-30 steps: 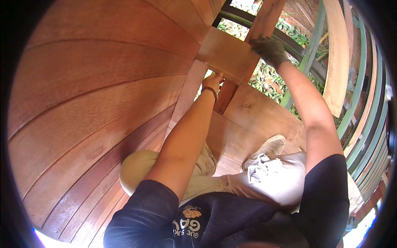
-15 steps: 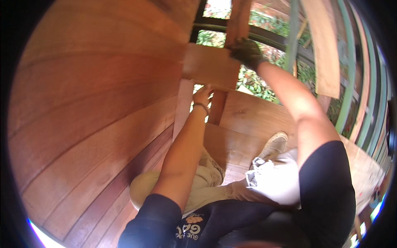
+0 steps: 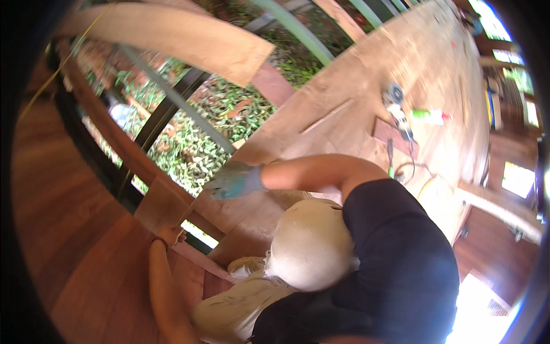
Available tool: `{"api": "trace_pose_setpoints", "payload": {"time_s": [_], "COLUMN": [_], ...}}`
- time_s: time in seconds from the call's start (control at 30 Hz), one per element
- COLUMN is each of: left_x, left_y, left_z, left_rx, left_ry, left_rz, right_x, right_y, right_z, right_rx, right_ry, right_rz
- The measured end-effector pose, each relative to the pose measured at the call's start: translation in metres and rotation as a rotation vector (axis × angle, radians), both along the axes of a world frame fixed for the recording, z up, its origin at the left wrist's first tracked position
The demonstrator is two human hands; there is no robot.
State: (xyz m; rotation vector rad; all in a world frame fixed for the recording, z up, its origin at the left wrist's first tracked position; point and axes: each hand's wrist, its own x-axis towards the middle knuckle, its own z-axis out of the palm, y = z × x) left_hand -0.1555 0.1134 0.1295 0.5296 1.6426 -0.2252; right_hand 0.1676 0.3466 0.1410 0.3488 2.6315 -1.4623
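My left hand (image 3: 171,234) is low at left, its fingers gripping the lower edge of a square wooden board (image 3: 162,203) beside a curved wood-panelled wall (image 3: 80,212). Just right of that board, my right hand (image 3: 230,180), in a grey-teal glove, is over the edge of a light plywood deck (image 3: 321,132); its fingers look extended and slightly bent, blurred, with nothing visible in them. A narrow opening shows beside the left hand's board. My bent knee is just right of both hands.
An angle grinder (image 3: 395,103) with a cord lies on the deck, near a green-and-white tube (image 3: 427,116) and a hand tool (image 3: 390,157). Green beams (image 3: 292,28) span gaps over leafy ground. A curved pale plank (image 3: 172,34) and a yellow line (image 3: 48,83) cross the upper left.
The view has swung right, bringing the deck and tools in. My right hand has left the upright plank at the top and come down and back toward me; my left hand stays at the board.
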Motion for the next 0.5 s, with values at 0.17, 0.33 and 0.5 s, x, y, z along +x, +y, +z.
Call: {"api": "trace_pose_setpoints", "payload": {"time_s": [0.17,0.33,0.5], "left_x": [-0.027,-0.031,-0.024], "left_y": [0.036,0.075,0.107], "left_z": [0.016,0.020,0.010], "left_rx": [0.271,0.361,0.415], "left_ry": [0.045,0.096,0.075], "left_rz": [0.160,0.118,0.090], "right_x": [0.193,0.325,0.414], "right_y": [-0.039,-0.138,-0.193], "right_z": [-0.022,-0.018,-0.028], "right_rx": [0.141,0.403,0.273], "right_ry": [-0.085,-0.532,-0.961], "right_rz": [-0.745,-1.183,-1.648]}}
